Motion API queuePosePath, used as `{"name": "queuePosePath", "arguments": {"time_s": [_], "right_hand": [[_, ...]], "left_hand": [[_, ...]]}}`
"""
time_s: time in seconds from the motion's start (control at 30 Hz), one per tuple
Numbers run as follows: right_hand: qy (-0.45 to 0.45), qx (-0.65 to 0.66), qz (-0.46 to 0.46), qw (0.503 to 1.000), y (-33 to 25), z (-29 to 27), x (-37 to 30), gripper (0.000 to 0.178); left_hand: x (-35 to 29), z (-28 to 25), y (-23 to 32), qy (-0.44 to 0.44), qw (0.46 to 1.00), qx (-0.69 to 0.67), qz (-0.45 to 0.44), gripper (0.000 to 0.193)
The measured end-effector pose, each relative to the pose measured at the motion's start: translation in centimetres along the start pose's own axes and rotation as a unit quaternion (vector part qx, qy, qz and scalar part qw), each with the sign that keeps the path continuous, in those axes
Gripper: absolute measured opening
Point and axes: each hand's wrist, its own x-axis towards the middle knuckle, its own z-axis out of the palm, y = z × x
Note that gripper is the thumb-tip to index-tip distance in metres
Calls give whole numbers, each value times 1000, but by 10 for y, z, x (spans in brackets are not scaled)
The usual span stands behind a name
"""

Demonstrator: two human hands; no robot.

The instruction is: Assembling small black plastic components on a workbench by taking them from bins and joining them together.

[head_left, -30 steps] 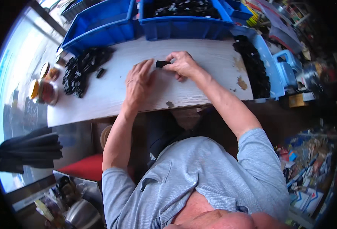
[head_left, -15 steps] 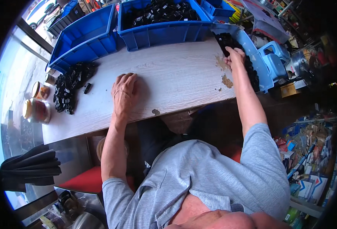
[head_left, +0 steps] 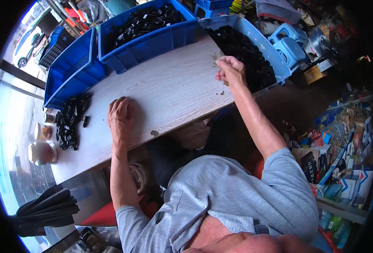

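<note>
My left hand (head_left: 119, 114) rests on the tabletop (head_left: 169, 80), palm down with its fingers curled under; whatever it may hold is hidden. Over the right part of the table, beside the light blue bin (head_left: 282, 78), is my right hand (head_left: 232, 71). Its fingers are drawn in, and I cannot make out anything in them. Small black parts (head_left: 241, 48) fill that bin. To the left of my left hand, a heap of black clip-like parts (head_left: 68, 122) lies on the table, with one loose black part (head_left: 85, 121) beside it.
A blue crate (head_left: 152, 42) at the back holds more black parts. Left of it stands another blue crate (head_left: 74, 71). Lidded jars (head_left: 43, 152) line the left edge of the table. Light blue stools (head_left: 288, 50) are beyond the bin, and cluttered shelves (head_left: 342, 143) are at the right.
My right hand has come out of the light blue bin, back over the table, its fingers curled. The left hand keeps its place on the table. The whole view has turned somewhat.
</note>
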Motion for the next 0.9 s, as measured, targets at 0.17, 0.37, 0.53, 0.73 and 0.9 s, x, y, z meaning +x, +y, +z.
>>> {"name": "queuePosePath", "arguments": {"time_s": [0.17,0.37,0.53,0.73,0.9], "right_hand": [[-37,9,-14,999,2,-7,-9,18],[-49,18,-13,999,8,0,-9,19],[-32,42,-32,998,5,-4,-13,22],[-14,41,-46,998,11,-8,-11,20],[-24,28,-42,998,15,-2,-10,19]], "left_hand": [[1,1,2,-4,1000,-3,1,27],[-6,-2,-1,3,1000,16,-13,26],[-5,7,-8,53,998,6,-31,20],[-8,4,-14,59,996,-48,-55,20],[-17,4,-23,38,997,-50,-53,22]]}}
